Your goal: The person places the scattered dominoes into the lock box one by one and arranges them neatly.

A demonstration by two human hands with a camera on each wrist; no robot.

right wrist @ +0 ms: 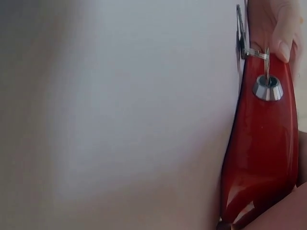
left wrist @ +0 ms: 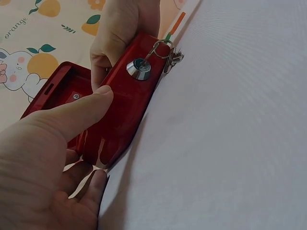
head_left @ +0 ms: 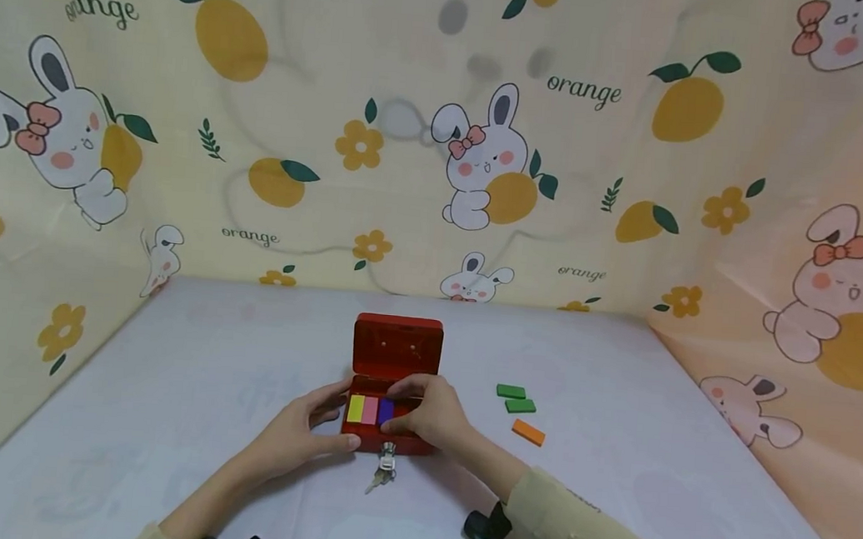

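A red metal cash box (head_left: 410, 446) stands on the table with its lid (head_left: 398, 346) raised. Side by side inside it are a yellow block (head_left: 356, 409), a pink block (head_left: 370, 410) and a purple block (head_left: 386, 412). Over the box's interior, my right hand (head_left: 438, 416) pinches the purple block between thumb and fingers. My left hand (head_left: 292, 435) holds the box's left end, thumb against the front wall and fingers round the side. A key sits in the silver lock (left wrist: 138, 70), with more keys (head_left: 381, 476) hanging from its ring. In the right wrist view, the right fingertips are hidden.
To the right of the box lie two green blocks (head_left: 520, 406) and an orange block (head_left: 529, 432) on the white tabletop (head_left: 245, 357). A cloth backdrop (head_left: 386, 57) with rabbits and oranges hangs behind and at both sides.
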